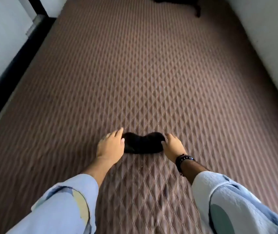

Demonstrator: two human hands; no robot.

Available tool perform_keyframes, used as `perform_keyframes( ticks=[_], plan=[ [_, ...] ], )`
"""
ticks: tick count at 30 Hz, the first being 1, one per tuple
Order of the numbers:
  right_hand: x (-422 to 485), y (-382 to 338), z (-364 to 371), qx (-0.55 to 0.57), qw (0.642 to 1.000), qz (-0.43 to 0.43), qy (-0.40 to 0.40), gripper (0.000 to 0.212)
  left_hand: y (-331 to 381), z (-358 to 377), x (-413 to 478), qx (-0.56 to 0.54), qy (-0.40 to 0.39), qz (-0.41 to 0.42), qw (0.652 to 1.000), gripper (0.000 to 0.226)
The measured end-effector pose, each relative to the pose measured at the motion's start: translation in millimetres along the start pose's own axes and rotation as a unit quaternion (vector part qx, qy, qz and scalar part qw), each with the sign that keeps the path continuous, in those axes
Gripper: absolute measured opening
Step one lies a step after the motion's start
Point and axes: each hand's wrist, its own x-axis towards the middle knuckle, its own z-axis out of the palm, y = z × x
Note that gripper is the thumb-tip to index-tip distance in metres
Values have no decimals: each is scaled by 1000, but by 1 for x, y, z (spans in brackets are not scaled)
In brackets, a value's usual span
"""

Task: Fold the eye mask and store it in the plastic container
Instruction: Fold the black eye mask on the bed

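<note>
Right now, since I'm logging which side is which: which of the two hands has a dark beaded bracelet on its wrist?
The right hand, at the eye mask's right end. The left hand's wrist is bare.

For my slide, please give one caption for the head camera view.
Both hands, left hand and right hand, grip the ends of a black eye mask on a quilted brown mattress.

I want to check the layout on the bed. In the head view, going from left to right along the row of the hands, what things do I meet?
Left hand at the mask's left end → black eye mask lying on the quilted mattress → right hand at its right end → dark bead bracelet on the right wrist.
</note>
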Motion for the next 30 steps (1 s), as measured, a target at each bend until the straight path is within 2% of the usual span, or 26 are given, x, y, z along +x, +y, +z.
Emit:
perform_keyframes(
  ticks=[2,4,6,9,12,14,15,18,20,22,24,25,27,30],
  plan=[
    [13,2,10,7,1000,16,-12,44,-2,17,12,-88,-68,-81,991,56],
    [22,4,14,18,999,36,1,42,-6,29,20,-151,-77,-134,976,56],
    [28,7,18,32,998,52,8,40,-11,39,27,-203,-60,-160,964,52],
    [36,9,13,46,996,72,-18,40,-16,46,37,-259,-84,-190,943,54],
    [40,10,6,31,994,69,-79,22,-18,45,45,-340,-111,-204,911,53],
    [39,10,0,12,996,29,-85,13,-19,39,46,-328,-74,-167,927,43],
    [39,9,-3,9,998,-2,-62,13,-18,34,45,-314,-40,-143,938,38],
    [31,7,-11,53,993,-81,65,17,-18,18,40,-307,65,-81,946,20],
    [25,8,-11,30,979,-152,131,21,-18,9,34,-300,128,-5,945,39],
    [17,14,-2,5,974,-180,136,19,-18,8,25,-275,162,60,946,50],
    [6,22,10,11,986,-132,101,13,-21,19,13,-224,151,51,961,47],
    [1,30,18,0,992,-100,79,17,-24,29,6,-197,136,26,971,45],
    [-14,48,35,-89,989,-108,43,32,-30,50,-11,-171,111,-6,979,39],
    [-26,58,44,-71,988,-125,62,47,-37,66,-22,-263,122,-104,951,31]
  ],
)
